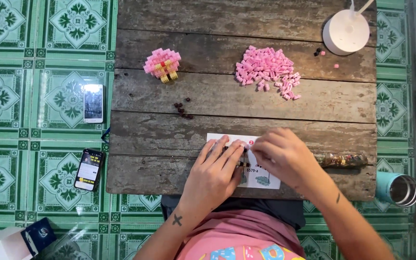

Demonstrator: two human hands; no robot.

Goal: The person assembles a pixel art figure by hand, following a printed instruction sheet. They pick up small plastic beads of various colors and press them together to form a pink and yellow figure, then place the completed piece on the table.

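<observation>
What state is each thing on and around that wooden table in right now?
Left hand: flat on the instruction sheet.
Right hand: fingertips pinched on something too small to tell.
Pink block figure: assembled, upright.
Loose pink blocks: heaped, unassembled.
Dark small pieces: scattered.
White phone: screen dark.
Black phone: screen lit.
Teal cup: lying sideways, open.

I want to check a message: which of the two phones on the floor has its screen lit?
The lower phone, the black one nearer the person, shows a lit screen. The white phone above it, beside the table, is dark.
</observation>
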